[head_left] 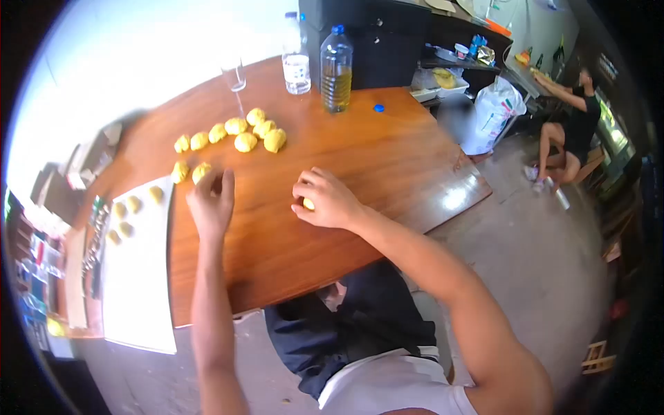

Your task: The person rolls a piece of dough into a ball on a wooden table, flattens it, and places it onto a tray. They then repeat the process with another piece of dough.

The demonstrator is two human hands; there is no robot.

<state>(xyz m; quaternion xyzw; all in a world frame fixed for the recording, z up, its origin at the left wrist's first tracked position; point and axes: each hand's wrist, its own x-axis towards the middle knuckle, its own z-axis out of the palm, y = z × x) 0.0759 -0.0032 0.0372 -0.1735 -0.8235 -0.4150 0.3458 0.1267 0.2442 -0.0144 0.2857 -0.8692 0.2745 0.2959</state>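
On the wooden table [277, 256], my right hand [328, 199] curls over a yellow dough ball [308, 204], partly hidden under the fingers. My left hand [211, 205] has its fingers bent together beside another dough ball [201, 171]. What lies between those fingertips, if anything, is hidden. Close to that hand sits one more lumpy ball [180, 171]. Farther back, several yellow dough balls form a loose group, among them a ball [274, 140] at its right end. Left of my left hand, a white sheet [142, 290] carries several smaller, smoother yellow pieces, including one piece [155, 194].
A clear glass [234, 75], a bottle with clear liquid [297, 69] and a bottle with yellowish oil [337, 79] stand at the back. A blue cap [379, 108] lies nearby. Beyond the table are a white sack [492, 114] and a seated person [577, 124] at another surface.
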